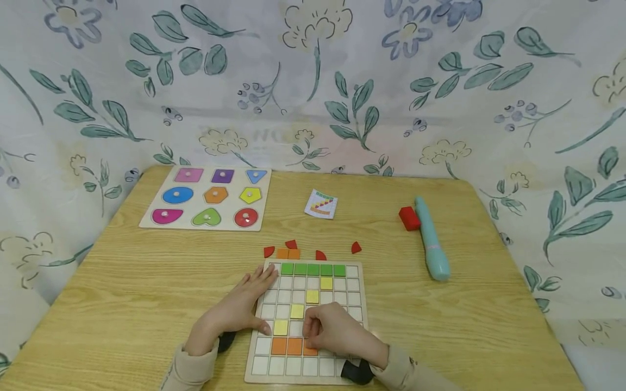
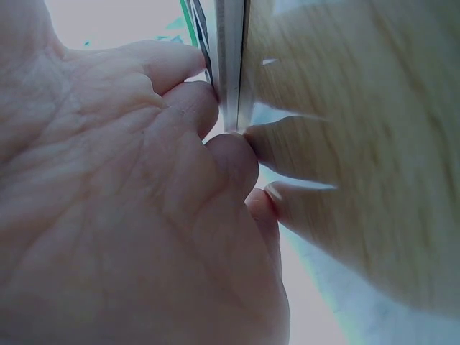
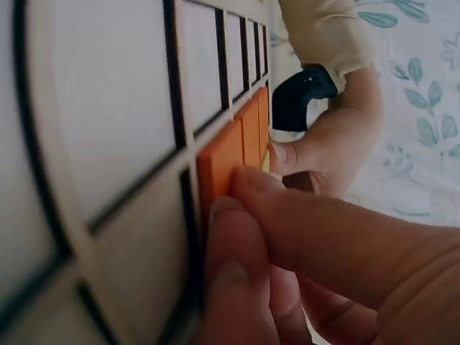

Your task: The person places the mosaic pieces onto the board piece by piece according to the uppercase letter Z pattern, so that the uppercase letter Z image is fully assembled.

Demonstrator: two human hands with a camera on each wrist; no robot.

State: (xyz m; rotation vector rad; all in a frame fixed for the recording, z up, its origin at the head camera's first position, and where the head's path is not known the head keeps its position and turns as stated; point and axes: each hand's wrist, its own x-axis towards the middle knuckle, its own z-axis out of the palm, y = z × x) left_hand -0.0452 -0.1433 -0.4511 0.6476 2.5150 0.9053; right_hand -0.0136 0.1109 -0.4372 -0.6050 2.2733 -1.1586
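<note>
A wooden grid board [image 1: 249, 363] with white cells lies at the table's front middle. My right hand [image 1: 339, 330] pinches an orange square tile [image 3: 219, 158] between thumb and fingers, at a cell beside two more orange tiles [image 1: 286, 346] in a row. My left hand [image 1: 237, 305] rests along the board's left edge, fingers spread and fairly straight, thumb on the board. In the left wrist view its fingertips touch the board's side, close to the wooden tabletop. Green tiles [image 1: 313, 269] fill most of the top row, and several yellow tiles [image 1: 296, 311] run diagonally below.
Past the board lie two loose orange tiles [image 1: 288, 253] and several red quarter-round pieces [image 1: 356, 247]. Behind them is a small pattern card [image 1: 321, 204]. A shape puzzle board [image 1: 230, 210] sits back left; a turquoise mallet-like toy with a red head [image 1: 431, 241] lies right.
</note>
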